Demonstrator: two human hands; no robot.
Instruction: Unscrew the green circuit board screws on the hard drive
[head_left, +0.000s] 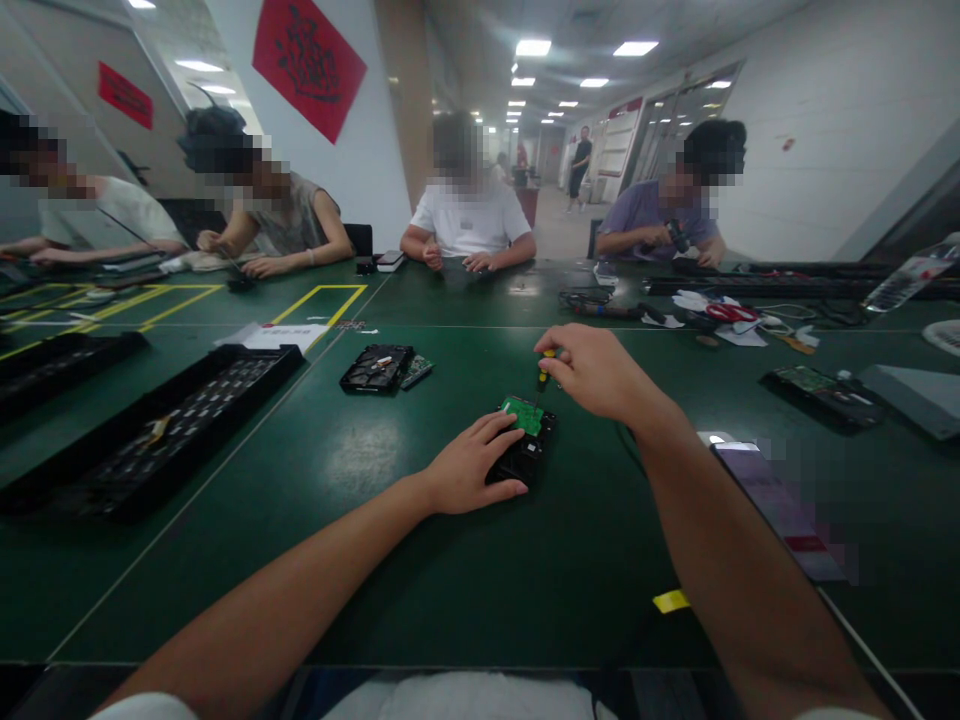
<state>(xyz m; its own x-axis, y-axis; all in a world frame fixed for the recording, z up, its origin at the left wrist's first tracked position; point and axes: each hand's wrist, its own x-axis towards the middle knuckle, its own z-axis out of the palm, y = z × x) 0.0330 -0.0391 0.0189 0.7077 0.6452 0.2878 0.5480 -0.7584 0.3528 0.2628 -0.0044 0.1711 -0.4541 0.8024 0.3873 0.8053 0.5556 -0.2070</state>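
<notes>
A black hard drive [525, 440] with a green circuit board [523, 413] on top lies on the green table [420, 560] in front of me. My left hand [472, 465] is wrapped round the drive's near left side and holds it down. My right hand [596, 370] is closed on a small screwdriver [543, 372] with a yellow and black handle. The screwdriver stands upright, its tip down on the drive's far right corner.
A second opened drive [377, 368] lies further back to the left. Long black trays [165, 430] run along the left side. A phone [780, 505] lies at my right, a yellow tape tab [671, 601] near the front edge. Several people sit across the table, with tools and cables [712, 310].
</notes>
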